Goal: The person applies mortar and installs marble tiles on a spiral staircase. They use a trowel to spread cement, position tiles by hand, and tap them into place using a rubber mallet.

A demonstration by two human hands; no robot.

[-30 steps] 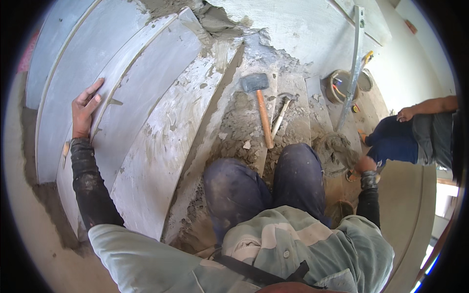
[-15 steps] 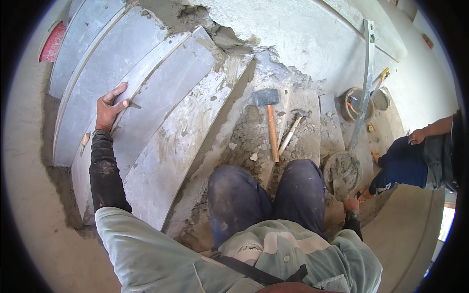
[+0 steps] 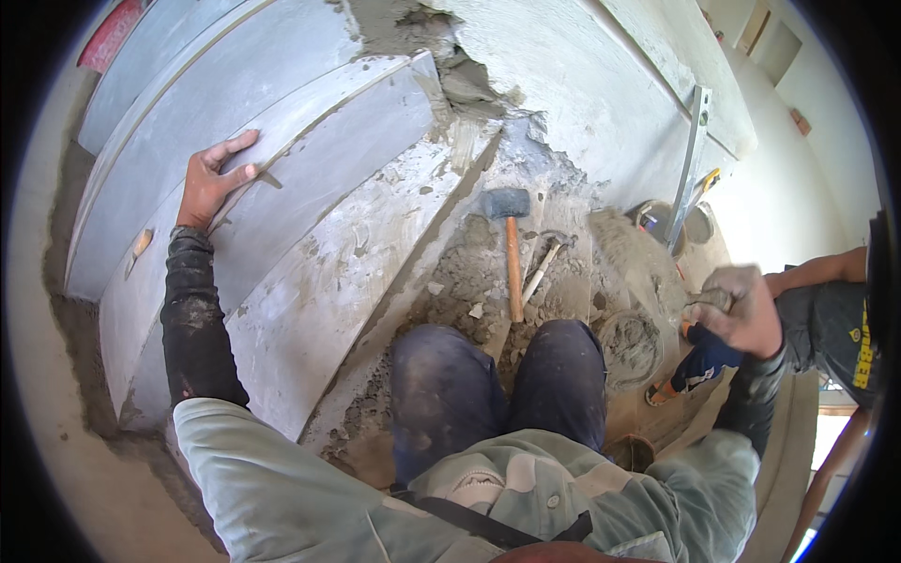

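Observation:
My left hand (image 3: pixel 211 183) rests open on the edge of a curved grey stair slab (image 3: pixel 310 150), thumb and fingers apart. Below it on the slabs lies a small wooden-handled tool (image 3: pixel 141 246). My right hand (image 3: pixel 746 310) is raised at the right, gripping a trowel handle; the trowel's blade (image 3: pixel 633 253) carries grey mortar and is blurred by motion. Below it stands a bucket of mortar (image 3: pixel 629 342). A rubber mallet (image 3: pixel 513 263) and a hammer (image 3: pixel 542 272) lie on rubble in front of my knees.
A spirit level (image 3: pixel 692 159) leans at the back right beside two buckets (image 3: pixel 697 225) and a yellow-handled tool (image 3: pixel 706 183). Another person (image 3: pixel 840 338) is close at the right. A broken white wall edge (image 3: pixel 563 113) runs along the back. A red container (image 3: pixel 103 38) sits at upper left.
My right hand has risen from the mortar bucket, bringing the loaded trowel up and forward. The view has shifted slightly; my left hand remains on the slab edge.

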